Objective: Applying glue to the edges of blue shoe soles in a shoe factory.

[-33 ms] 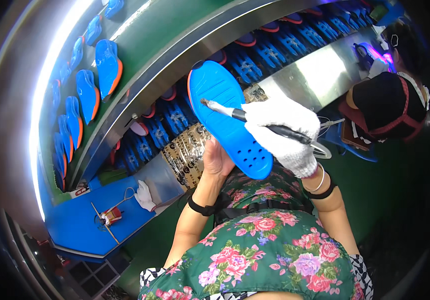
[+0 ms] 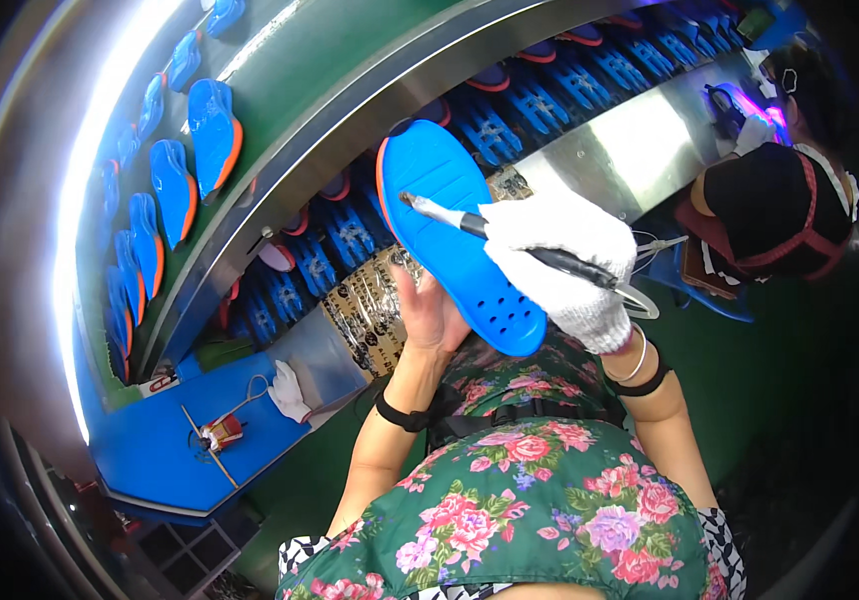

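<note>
Blue insole [image 2: 455, 235] rests upright in the bare left hand [image 2: 430, 310], fingers cupped behind it; gloved right hand [image 2: 565, 260] clamps a brush [image 2: 440, 212] onto its face. Advise steady support, even strokes.

My sole [image 2: 455, 235] looks smooth matt foam; my glove [image 2: 570, 262] is knitted cloth; the counter [image 2: 640, 140] is shiny metal.

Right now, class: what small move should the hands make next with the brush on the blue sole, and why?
Probably draw the brush along the blue sole: the gloved right hand has its tip at the upper part, and the bare left hand props the sole from beneath.
</note>
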### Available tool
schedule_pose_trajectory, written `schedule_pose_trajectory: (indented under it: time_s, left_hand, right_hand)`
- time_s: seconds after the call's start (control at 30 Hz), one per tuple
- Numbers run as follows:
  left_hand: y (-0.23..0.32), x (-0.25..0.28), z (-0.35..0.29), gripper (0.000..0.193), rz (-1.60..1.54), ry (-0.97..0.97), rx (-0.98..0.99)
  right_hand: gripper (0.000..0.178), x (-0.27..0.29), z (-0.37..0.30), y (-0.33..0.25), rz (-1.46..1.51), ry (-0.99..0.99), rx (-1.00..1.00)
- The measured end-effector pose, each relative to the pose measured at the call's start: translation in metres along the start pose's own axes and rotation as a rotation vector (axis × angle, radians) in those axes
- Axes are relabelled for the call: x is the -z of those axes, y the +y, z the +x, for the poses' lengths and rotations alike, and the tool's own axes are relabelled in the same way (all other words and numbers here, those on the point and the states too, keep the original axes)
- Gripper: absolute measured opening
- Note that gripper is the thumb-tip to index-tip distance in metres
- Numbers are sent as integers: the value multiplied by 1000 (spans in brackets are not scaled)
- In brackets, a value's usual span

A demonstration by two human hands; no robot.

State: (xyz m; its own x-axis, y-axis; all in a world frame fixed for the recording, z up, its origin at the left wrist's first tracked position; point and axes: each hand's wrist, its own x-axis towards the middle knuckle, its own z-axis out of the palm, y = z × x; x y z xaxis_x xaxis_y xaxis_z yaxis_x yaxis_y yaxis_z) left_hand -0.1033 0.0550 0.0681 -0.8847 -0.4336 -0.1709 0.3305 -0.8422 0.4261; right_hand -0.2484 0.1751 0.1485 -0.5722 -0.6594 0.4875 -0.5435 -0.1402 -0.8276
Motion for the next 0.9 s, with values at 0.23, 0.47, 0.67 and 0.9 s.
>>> schedule_pose_trajectory:
  time_s: [0.23, 0.47, 0.67, 0.9]
  left_hand:
    - [-16, -31, 5, 104, 333, 250, -16]
    - [-19, -3, 0, 102, 505, 168, -1]
    - [-22, -8, 5, 100, 319, 271, -50]
    - [-6, -6, 12, 102, 379, 196, -100]
  right_hand:
    - [26, -1, -2, 4, -192, -3, 138]
    - [34, -11, -12, -9, -195, -132, 263]
    - [32, -12, -23, 11, -115, -76, 166]
    - [31, -17, -22, 11, 200, 18, 21]
